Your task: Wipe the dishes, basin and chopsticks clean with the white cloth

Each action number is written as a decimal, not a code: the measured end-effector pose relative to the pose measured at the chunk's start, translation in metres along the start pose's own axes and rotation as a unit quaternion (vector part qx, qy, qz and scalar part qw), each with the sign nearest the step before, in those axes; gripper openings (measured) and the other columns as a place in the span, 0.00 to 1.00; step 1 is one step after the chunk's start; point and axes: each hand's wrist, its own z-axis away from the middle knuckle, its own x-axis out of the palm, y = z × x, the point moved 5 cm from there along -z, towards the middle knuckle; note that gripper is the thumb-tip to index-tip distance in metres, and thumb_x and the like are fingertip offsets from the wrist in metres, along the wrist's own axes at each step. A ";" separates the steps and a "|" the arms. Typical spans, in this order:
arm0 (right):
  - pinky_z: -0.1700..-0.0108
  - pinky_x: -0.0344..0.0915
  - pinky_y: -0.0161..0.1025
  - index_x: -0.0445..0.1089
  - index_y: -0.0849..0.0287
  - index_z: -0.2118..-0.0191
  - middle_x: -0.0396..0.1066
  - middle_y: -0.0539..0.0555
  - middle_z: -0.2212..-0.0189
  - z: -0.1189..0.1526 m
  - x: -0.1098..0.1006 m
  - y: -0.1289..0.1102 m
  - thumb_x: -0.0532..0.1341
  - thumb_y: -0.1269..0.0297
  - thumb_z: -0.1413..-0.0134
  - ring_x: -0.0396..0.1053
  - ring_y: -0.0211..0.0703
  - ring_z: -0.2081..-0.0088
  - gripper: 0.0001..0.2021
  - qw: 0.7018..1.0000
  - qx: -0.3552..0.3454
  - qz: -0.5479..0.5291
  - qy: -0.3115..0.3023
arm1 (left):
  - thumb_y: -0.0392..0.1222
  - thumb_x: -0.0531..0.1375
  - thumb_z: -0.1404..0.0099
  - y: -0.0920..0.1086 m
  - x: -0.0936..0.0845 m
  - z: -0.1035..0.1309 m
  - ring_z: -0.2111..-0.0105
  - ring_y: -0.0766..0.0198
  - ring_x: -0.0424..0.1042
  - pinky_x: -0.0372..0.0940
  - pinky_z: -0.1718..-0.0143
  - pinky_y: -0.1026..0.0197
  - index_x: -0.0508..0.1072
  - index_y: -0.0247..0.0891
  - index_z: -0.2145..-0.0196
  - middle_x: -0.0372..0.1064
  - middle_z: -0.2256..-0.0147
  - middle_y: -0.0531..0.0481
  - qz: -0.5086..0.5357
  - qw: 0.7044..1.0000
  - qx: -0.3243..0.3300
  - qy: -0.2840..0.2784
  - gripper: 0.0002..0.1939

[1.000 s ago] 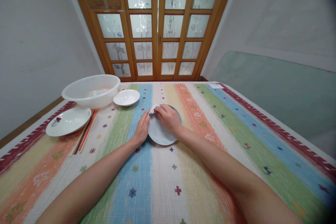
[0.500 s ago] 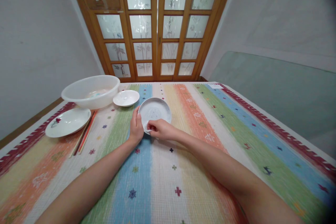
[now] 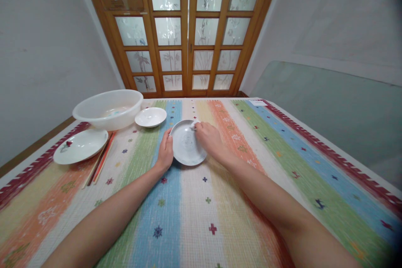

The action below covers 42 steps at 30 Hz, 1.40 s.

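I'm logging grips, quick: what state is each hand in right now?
Left hand: closed on the plate, holding its left edge.
Right hand: closed, pinching a white wad at the plate's far rim.

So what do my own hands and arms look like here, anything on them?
Your left hand and right hand are ungloved. The left arm and right arm show no sleeves, and neither wrist has a watch or bracelet.

The right hand (image 3: pixel 209 139) partly hides the plate (image 3: pixel 187 146) and white wad (image 3: pixel 193 125).
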 end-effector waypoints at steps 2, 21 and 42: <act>0.56 0.61 0.42 0.69 0.62 0.51 0.74 0.63 0.57 0.002 -0.004 -0.006 0.52 0.71 0.30 0.69 0.51 0.56 0.10 0.997 -0.024 -0.028 0.064 | 0.52 0.48 0.24 0.002 0.004 0.001 0.40 0.54 0.66 0.57 0.35 0.50 0.69 0.41 0.42 0.69 0.42 0.44 0.012 0.999 -0.005 -0.034 0.21; 0.69 0.51 0.36 0.75 0.58 0.62 0.76 0.53 0.68 0.022 0.020 -0.050 0.63 0.68 0.44 0.68 0.41 0.69 0.05 0.955 -0.110 -0.208 -0.178 | 0.54 0.48 0.24 -0.016 -0.017 -0.008 0.43 0.54 0.68 0.61 0.38 0.50 0.69 0.40 0.42 0.70 0.44 0.42 -0.007 0.994 -0.017 0.109 0.23; 0.51 0.62 0.40 0.72 0.58 0.53 0.72 0.56 0.59 0.013 0.008 -0.054 0.57 0.68 0.32 0.67 0.46 0.55 0.08 0.934 -0.202 -0.293 0.028 | 0.55 0.48 0.24 -0.011 0.009 0.001 0.37 0.55 0.64 0.54 0.32 0.49 0.70 0.41 0.41 0.67 0.39 0.43 0.023 0.999 -0.002 -0.026 0.24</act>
